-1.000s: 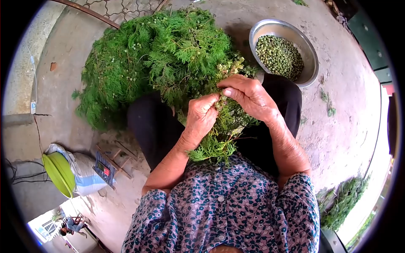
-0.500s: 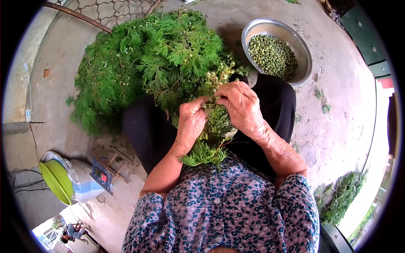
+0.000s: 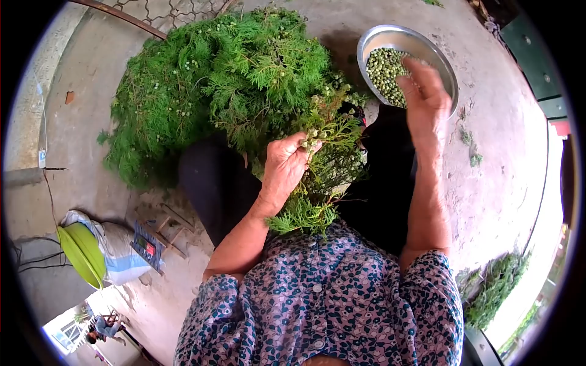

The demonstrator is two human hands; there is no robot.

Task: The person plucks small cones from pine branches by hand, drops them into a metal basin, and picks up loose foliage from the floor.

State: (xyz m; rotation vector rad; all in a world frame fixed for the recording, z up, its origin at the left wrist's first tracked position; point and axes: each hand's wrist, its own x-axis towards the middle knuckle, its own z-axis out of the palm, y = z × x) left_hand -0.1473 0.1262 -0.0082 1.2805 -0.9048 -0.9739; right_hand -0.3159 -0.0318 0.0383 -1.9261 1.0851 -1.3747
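Note:
Pinched in my left hand (image 3: pixel 285 168) is a green branch (image 3: pixel 332 137) with small pale cones at the fingertips; its foliage hangs down over my lap. My right hand (image 3: pixel 426 100), somewhat blurred, is over the near right part of a metal basin (image 3: pixel 452 79). Its thumb and fingers are apart, with nothing visible between them. Many small green cones (image 3: pixel 383 70) lie in the basin, partly hidden by that hand. A large heap of leafy green branches (image 3: pixel 201 91) is on the floor in front of my left knee.
At the left stand a lime-green tub (image 3: pixel 82 255), a pale sack (image 3: pixel 124 250) and a small wooden frame (image 3: pixel 168 230). More cut greenery (image 3: pixel 497 290) lies at the lower right. A person (image 3: pixel 108 328) is far off at the lower left. Green boxes (image 3: pixel 531 61) stand at the upper right.
My right hand has left the branch and moved up and right to the basin, its fingers now apart. My left hand still grips the branch.

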